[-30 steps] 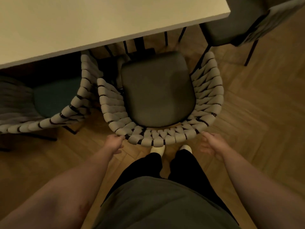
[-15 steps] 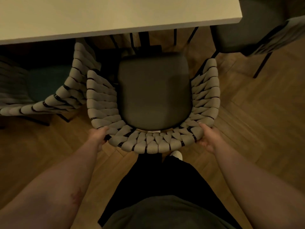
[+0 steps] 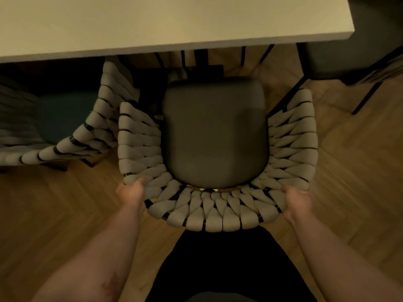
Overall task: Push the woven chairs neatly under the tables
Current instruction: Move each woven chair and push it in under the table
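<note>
The woven chair (image 3: 209,214) is held at both back corners, with the left grip (image 3: 130,191) and the right grip (image 3: 296,200) curled round its rim. Its dark seat (image 3: 214,131) is seen just short of the pale surface (image 3: 152,20). A second woven chair (image 3: 93,131) is set touching it, partly under the surface, on a herringbone wood floor (image 3: 54,203).

Floor (image 3: 349,171): wood parquet laid in herringbone, mid-brown, planks meeting in V rows. Light dim, warm, yellowish; parquet is brighter at right and darkest at upper left. Thin black furniture legs (image 3: 366,98) stand on the parquet, upper right.
</note>
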`<state>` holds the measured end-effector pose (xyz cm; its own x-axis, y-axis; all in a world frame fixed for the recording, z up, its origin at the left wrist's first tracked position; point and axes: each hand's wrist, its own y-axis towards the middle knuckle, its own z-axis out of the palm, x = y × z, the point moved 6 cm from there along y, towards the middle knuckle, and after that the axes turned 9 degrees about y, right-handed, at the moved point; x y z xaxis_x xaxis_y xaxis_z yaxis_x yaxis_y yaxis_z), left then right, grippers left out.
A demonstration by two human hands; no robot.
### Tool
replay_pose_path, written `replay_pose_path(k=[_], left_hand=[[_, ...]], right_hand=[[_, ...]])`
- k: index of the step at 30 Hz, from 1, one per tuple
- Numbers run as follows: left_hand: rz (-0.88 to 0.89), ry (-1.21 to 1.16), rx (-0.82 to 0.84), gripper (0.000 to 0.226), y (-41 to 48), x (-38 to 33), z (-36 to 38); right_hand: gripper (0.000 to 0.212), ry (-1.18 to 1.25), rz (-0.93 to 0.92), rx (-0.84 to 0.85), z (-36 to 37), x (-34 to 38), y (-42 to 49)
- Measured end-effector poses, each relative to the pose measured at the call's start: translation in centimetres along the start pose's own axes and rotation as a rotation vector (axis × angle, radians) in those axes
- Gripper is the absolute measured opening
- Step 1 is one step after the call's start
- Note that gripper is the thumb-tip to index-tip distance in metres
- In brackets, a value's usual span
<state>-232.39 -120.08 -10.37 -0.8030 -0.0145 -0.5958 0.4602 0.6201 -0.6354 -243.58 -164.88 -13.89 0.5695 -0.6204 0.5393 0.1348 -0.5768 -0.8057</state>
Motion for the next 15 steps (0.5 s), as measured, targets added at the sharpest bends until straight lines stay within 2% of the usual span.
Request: replay_pose_path(k=[3, 7, 15], left_hand=[[0.02, -0.002, -0.031, 0.033, 0.2, -0.5, 0.0], [0.029, -0.01, -0.068, 0.029, 0.5, -1.6, -0.5], [0.091, 0.083, -0.061, 0.02, 3.4, -5.7, 2.8]], right_hand=[[0.011, 0.044, -0.043, -0.011, 0.1, 1.1, -1.0], [0.021, 0.067, -0.046, -0.03, 0.1, 2.1, -2.2], [0.012, 0.014, -0.056, 0.006, 5.0, 5.0, -0.1]])
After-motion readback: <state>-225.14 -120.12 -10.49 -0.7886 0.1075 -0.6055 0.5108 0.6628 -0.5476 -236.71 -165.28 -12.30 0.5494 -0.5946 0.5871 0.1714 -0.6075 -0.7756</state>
